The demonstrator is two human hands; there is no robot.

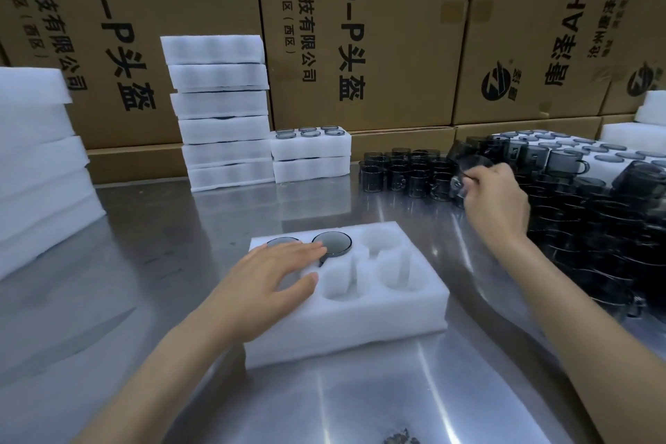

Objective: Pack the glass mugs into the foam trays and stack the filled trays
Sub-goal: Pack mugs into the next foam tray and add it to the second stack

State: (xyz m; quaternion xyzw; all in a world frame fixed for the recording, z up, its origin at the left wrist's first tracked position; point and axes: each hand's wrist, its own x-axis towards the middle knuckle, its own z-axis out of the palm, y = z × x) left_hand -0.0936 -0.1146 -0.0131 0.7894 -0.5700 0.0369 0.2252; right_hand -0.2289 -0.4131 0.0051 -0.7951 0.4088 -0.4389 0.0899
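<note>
A white foam tray [360,321] with six round pockets lies on the steel table in front of me. Two dark glass mugs sit upside down in its far-left pockets; one mug base [333,243] shows fully, the other is partly under my fingers. My left hand [274,274] lies flat on the tray's left part, fingers straight, touching those mugs. My right hand [493,191] reaches to the heap of smoky glass mugs [403,169] at the right and grips a tilted mug [468,164] lifted off the heap.
A tall stack of filled trays [220,112] stands at the back, with a short stack of two trays [311,155] beside it. Foam sheets [36,162] pile up at the left. More mugs and trays [594,191] crowd the right. Cardboard boxes [378,29] wall the back.
</note>
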